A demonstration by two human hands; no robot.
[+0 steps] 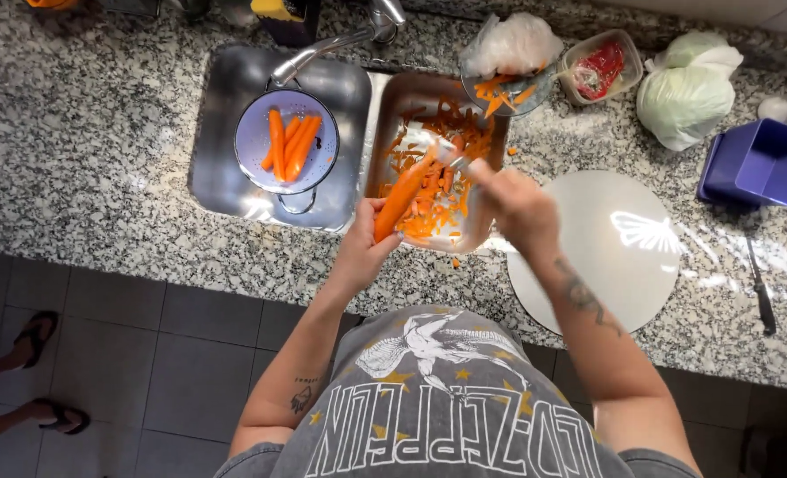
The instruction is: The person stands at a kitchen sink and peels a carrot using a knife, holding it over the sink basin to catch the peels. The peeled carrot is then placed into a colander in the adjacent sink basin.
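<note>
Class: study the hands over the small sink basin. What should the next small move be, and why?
Probably another peeling stroke along the carrot: the left hand holds it angled over the small basin, the right hand holds a peeler against it, and peelings lie below.

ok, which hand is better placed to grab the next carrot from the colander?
Left, probably. The left hand sits nearer the colander with its peeled carrots, though it holds a carrot. The right hand is farther off, gripping the peeler.
</note>
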